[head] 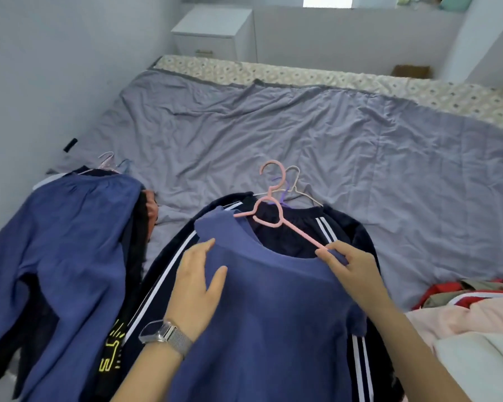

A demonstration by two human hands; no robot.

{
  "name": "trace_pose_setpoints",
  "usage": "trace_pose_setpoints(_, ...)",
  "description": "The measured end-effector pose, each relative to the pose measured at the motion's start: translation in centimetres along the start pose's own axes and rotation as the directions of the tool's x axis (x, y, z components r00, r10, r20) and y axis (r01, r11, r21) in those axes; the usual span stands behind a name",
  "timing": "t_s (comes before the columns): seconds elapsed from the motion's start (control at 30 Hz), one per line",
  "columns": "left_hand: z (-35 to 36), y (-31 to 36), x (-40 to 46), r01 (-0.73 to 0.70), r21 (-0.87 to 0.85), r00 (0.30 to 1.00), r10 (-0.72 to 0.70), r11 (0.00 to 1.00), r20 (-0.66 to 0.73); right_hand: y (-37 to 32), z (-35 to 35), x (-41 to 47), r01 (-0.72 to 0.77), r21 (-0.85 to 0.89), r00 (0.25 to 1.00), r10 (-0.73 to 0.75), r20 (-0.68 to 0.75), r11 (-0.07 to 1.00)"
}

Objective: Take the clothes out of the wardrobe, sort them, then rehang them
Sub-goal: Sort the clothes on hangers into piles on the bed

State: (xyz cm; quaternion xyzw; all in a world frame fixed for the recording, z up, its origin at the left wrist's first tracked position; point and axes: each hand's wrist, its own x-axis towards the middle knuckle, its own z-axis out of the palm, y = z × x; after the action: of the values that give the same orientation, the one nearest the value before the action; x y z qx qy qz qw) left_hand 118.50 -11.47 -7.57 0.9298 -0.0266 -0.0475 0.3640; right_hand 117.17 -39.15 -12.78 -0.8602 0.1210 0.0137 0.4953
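Observation:
A blue knit top (267,309) lies on the bed in front of me, on top of dark navy clothes with white stripes (325,227). A pink hanger (276,210) sticks out of its neckline, its left arm inside the shoulder, its right arm bare. My left hand (198,285) rests flat on the top's left shoulder, fingers straight. My right hand (352,268) pinches the top's right shoulder edge at the end of the hanger's bare arm. A white hanger (299,187) and a purple one (285,195) lie under the pink hook.
A second pile with a blue garment (67,242) and more hangers (111,163) lies at the left. Red, pink and white clothes (471,314) are heaped at the right. The grey bedsheet (273,134) spreads beyond; a white nightstand (212,33) stands behind the bed.

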Motion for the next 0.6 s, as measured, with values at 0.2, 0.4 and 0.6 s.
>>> trace_pose_setpoints(0.2,-7.8,3.9,-4.2,-0.102,0.286,0.989,0.128,0.953,-0.073,-9.3,-7.5,-10.9,0.080,0.029,0.995,-0.082,0.059,0.996)
trace_pose_setpoints(0.4,-15.3,3.7,-13.1,-0.128,0.173,0.990,0.135,0.977,-0.031,-15.6,-8.4,-21.0,0.081,-0.049,0.995,-0.078,0.056,0.996)
trace_pose_setpoints(0.6,-24.7,2.5,-23.7,-0.168,0.037,0.979,0.171,0.985,-0.111,-22.1,-6.7,-33.1,0.112,-0.136,0.984,-0.129,-0.124,0.984)
